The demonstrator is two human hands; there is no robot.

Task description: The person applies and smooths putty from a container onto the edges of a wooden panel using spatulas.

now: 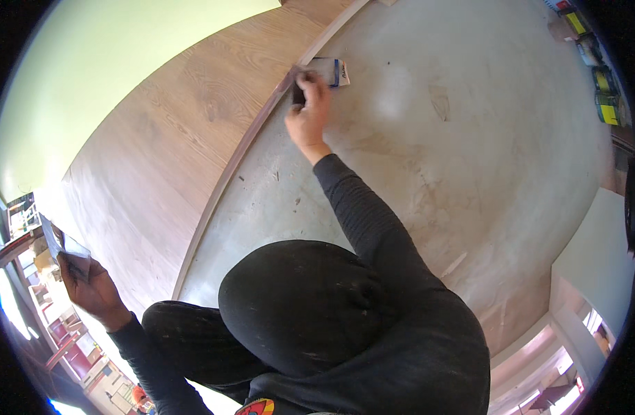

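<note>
My right hand [310,121] reaches forward, closed around a small dark block [299,95] whose kind I cannot make out. It is at the thin edge strip [224,181] that runs along the wood-grain panel [162,128]. Just beyond the fingers, a flat white and blue packet [337,72] lies on the grey surface. Out at the far left, my left hand [96,294] grips a flat, greyish, partly see-through sheet [72,245] between thumb and fingers. Glare and the fisheye rim blur that sheet's details.
Right of the strip spreads a stained grey surface [400,173] with small scraps. Several dark and yellow containers [608,107] line the far right edge. A pale green board [124,62] fills the upper left. My bent knee [186,332] is near the panel. Cluttered furniture shows at lower left.
</note>
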